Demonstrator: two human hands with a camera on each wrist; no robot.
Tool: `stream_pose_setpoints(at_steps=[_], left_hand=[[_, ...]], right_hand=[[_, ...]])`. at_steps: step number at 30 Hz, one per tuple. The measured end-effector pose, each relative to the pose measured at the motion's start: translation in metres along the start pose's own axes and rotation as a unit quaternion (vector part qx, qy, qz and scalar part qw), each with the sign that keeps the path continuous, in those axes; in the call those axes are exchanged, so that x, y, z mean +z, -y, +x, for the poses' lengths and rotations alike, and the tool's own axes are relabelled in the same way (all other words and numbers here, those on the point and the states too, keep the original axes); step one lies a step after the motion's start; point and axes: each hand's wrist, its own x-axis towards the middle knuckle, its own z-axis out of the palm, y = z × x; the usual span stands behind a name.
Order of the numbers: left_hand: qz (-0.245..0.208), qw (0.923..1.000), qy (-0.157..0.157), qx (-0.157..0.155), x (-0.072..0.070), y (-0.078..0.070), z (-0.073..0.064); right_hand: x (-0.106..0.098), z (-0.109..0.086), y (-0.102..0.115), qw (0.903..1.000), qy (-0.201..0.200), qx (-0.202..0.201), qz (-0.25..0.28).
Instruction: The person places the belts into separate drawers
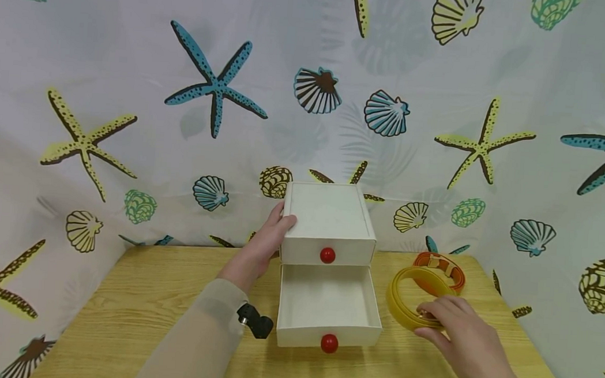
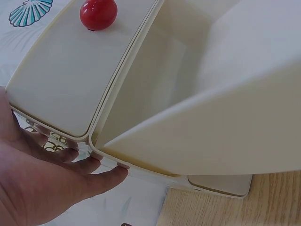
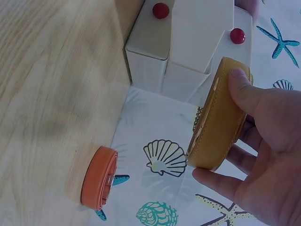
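A white cabinet of small drawers [image 1: 327,211] with red knobs stands on the table, its middle drawer [image 1: 327,300] pulled out with a bare floor. My left hand [image 1: 265,239] rests against the cabinet's left side, thumb over the top edge. In the left wrist view its fingers lie nearly straight along that side wall. To the right of the drawer, my right hand [image 1: 462,337] holds a coiled yellow belt [image 1: 397,299] above the table, pinched between thumb and fingers. The right wrist view shows this belt [image 3: 218,122] edge-on, with stitching along its border.
A coiled orange belt [image 1: 458,274] lies on the wooden table [image 1: 181,309] behind the yellow one, near the right back corner. A curtain [image 1: 285,136] printed with shells and starfish hangs behind and at both sides. A small black device [image 1: 255,321] is strapped to the left wrist.
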Motion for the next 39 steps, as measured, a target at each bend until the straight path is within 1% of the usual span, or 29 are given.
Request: stream_pose_setpoints(at_steps=[5,13,27,39], left_hand=[[-0.001,1.0000,0.002,0.004,-0.001,0.001,0.000],[-0.004,1.0000,0.001,-0.002,-0.001,0.000,0.000],[-0.002,1.0000,0.001,0.000,-0.002,0.001,0.002],[0.001,1.0000,-0.001,-0.003,-0.002,0.001,0.003]], right_hand=[[-0.002,0.003,0.009,0.9999,-0.007,-0.009,-0.001],[-0.006,0.008,0.023,0.9999,-0.002,-0.015,0.003],[-0.004,0.018,0.041,0.9990,0.000,-0.042,0.011],[0.000,0.026,0.053,0.9980,0.021,-0.058,0.013]])
